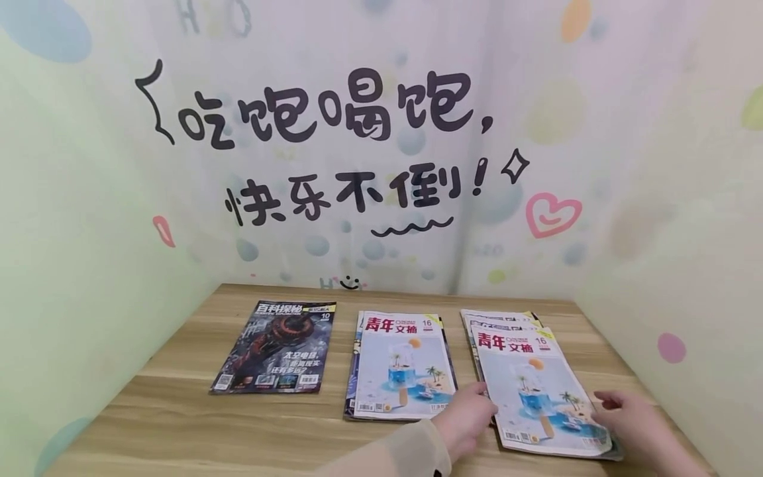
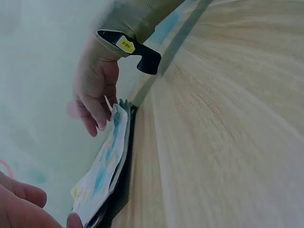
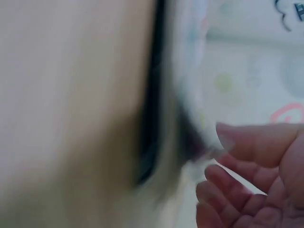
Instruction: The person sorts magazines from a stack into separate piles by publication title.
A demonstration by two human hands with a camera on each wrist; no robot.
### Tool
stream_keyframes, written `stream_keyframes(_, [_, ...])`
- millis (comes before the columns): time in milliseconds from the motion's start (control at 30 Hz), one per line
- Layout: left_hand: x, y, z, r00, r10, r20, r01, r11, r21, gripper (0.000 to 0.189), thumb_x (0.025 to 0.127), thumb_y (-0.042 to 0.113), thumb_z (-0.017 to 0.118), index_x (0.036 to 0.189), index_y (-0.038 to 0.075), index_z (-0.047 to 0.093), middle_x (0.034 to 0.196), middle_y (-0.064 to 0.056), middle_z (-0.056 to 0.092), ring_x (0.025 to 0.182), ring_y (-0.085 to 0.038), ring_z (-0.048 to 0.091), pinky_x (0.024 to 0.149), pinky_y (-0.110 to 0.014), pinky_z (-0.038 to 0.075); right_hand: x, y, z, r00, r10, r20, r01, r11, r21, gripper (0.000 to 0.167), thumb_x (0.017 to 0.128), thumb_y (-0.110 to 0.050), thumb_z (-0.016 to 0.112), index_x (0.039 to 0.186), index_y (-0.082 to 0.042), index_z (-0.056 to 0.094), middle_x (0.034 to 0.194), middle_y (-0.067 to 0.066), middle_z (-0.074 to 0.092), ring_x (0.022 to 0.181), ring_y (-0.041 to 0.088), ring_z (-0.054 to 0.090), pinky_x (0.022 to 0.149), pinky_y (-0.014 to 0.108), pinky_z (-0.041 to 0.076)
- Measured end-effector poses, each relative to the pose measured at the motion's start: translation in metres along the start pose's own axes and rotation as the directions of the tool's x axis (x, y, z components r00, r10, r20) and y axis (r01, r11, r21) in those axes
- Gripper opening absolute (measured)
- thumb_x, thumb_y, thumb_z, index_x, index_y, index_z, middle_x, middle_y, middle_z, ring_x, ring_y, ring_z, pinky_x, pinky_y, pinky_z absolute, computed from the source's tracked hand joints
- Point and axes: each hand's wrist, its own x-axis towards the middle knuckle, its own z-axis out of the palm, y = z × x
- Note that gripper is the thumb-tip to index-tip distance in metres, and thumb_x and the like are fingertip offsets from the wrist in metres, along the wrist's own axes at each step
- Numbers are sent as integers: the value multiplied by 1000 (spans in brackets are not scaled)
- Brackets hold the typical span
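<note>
At the right of the table lies a stack of magazines, its top one (image 1: pixel 530 397) white with a red title and a popsicle-and-beach picture. My right hand (image 1: pixel 632 421) is at its right edge; the thumb and fingers pinch the lifted edge of the top magazine, as the right wrist view (image 3: pixel 256 175) shows close up. My left hand (image 1: pixel 467 421) is at the stack's left side, fingertips right by the edge, thumb apart from the fingers. Another copy of the popsicle magazine (image 1: pixel 405 371) tops the middle stack, just beyond the left hand.
A dark science magazine (image 1: pixel 277 348) lies at the left of the wooden table (image 1: pixel 179 424). Behind the table hangs a pale printed curtain (image 1: pixel 357 252) with large black lettering. More covers (image 1: pixel 501 317) peek out behind the top magazine on the right.
</note>
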Motion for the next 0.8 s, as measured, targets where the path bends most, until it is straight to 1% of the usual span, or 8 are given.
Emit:
stream_keyframes(67, [-3, 4, -6, 999, -1, 44, 1, 1000, -2, 53, 81, -9, 51, 134, -11, 46, 119, -19, 57, 93, -28, 56, 87, -41, 47, -3, -17, -1, 999, -10, -36, 10, 1000, -6, 62, 89, -27, 66, 128, 17, 46, 112, 30, 57, 97, 34, 55, 78, 49, 48])
stream_keyframes(133, [-7, 8, -12, 995, 6, 96, -7, 1000, 12, 49, 84, -5, 54, 133, -8, 48, 110, -11, 57, 80, -21, 53, 77, -34, 48, -6, -38, 2, 998, -21, -66, 22, 999, 22, 64, 92, -33, 62, 132, 14, 45, 116, 29, 56, 99, 35, 54, 77, 46, 49])
stream_keyframes(200, [-10, 13, -22, 989, 30, 142, -37, 998, 47, 45, 87, -1, 57, 131, -5, 51, 105, -7, 56, 79, -18, 53, 76, -33, 49, -10, -62, 11, 995, -50, -89, 56, 996, 73, 63, 93, -35, 61, 134, 11, 46, 118, 26, 57, 102, 34, 55, 77, 41, 49])
stream_keyframes(267, [-12, 15, -34, 985, 77, 156, -94, 991, 100, 43, 87, 2, 60, 130, -2, 54, 103, -6, 56, 84, -18, 55, 79, -36, 51, -12, -86, 24, 992, -80, -101, 92, 988, 125, 60, 94, -35, 60, 136, 6, 47, 117, 21, 59, 103, 31, 56, 78, 37, 48])
stream_keyframes(367, [-12, 18, -59, 981, 132, 140, -155, 974, 168, 43, 86, 6, 61, 129, 0, 56, 106, -6, 58, 90, -20, 56, 81, -38, 51, -12, -115, 49, 984, -134, -117, 158, 961, 226, 52, 94, -28, 61, 135, 3, 50, 115, 16, 62, 104, 28, 57, 84, 38, 48])
stream_keyframes(433, [-10, 20, -78, 983, 139, 122, -162, 967, 199, 44, 87, 8, 61, 130, 0, 55, 108, -8, 59, 91, -22, 57, 79, -36, 51, -10, -132, 67, 983, -142, -118, 169, 948, 270, 49, 94, -25, 61, 134, 2, 52, 117, 15, 62, 106, 29, 57, 90, 43, 47])
stream_keyframes(633, [-5, 22, -136, 992, 116, 45, -124, 956, 265, 43, 92, 13, 57, 133, 0, 52, 114, -11, 58, 91, -25, 55, 76, -37, 50, 2, -169, 111, 994, -85, -67, 106, 905, 411, 50, 95, -26, 60, 136, 1, 50, 128, 19, 55, 116, 32, 51, 96, 50, 44])
stream_keyframes(800, [-7, 18, -175, 991, 129, -44, -112, 957, 269, 43, 96, 15, 54, 134, -3, 50, 113, -14, 57, 91, -25, 52, 77, -36, 48, 12, -180, 139, 998, -52, -33, 61, 912, 407, 53, 94, -21, 59, 139, 5, 45, 129, 22, 53, 118, 36, 49, 98, 54, 41])
